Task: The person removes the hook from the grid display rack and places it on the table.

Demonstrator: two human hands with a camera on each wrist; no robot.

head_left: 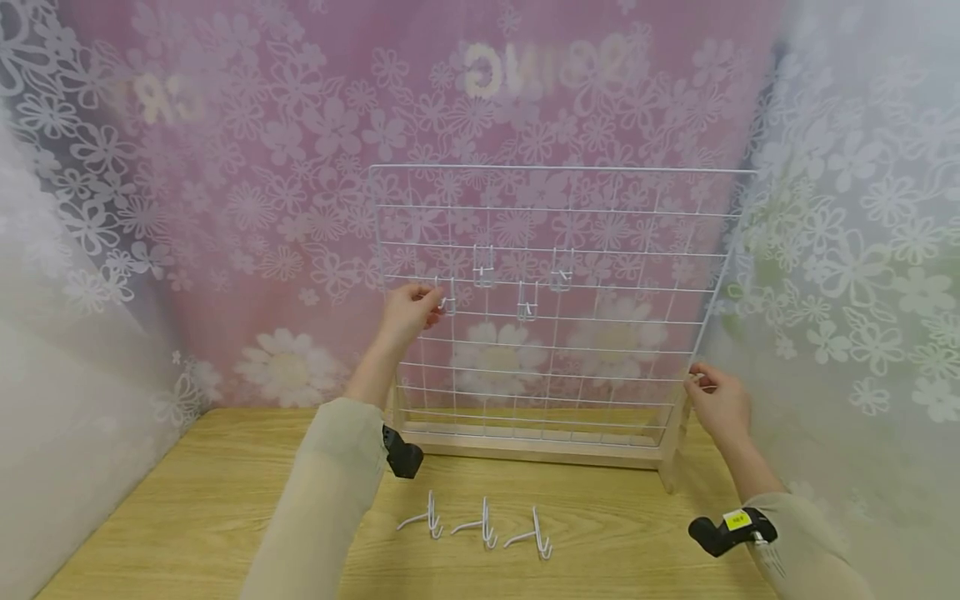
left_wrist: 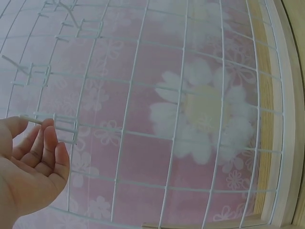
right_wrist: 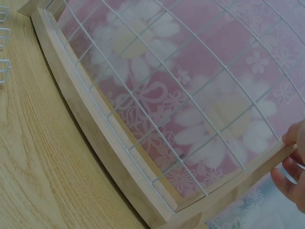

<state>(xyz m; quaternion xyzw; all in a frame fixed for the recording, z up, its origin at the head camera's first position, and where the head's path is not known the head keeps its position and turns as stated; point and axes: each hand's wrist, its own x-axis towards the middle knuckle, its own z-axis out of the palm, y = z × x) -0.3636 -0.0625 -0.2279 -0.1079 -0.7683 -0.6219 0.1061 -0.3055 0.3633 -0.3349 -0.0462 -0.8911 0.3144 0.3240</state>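
— Running across the bottom of the frame, a wood-grain tabletop (head_left: 187,500)! Rising behind, a purple curtain (head_left: 225,208) strewn with white flowers, pale lettering (head_left: 491,71) reversed at upper centre.

— And out at the edges?

— Closing in at far left and far right, whitish sheeting (head_left: 862,233), flowered too.

— Over to centre right, then!

— Standing upright there, a white wire grid (head_left: 577,318), seated in a wooden stand (head_left: 532,452). Hanging on the mesh near mid-frame, an upper-left hook (head_left: 483,271), a lower hook (head_left: 527,311) and an upper-right hook (head_left: 562,277).

— And left of those?

— Pinching a fourth, the held hook (head_left: 451,305), between thumb and fingertips of the left hand (head_left: 411,312)! Lying against the mesh, partly covered by those fingers; too small to tell whether latched.

— Across to the right hand (head_left: 722,406), at right of frame?

— Gripping the wooden stand high on its right upright, thumb and fingers on either side, right beside the grid's edge.

— And in the way?

— Cutting up from the bottom edge, a beige left sleeve (head_left: 326,492), covering some tabletop; just above, a black wrist camera (head_left: 403,456) overlapping the stand's left end. Lying in a row at lower centre, three loose hooks (head_left: 486,533), well apart from both hands.
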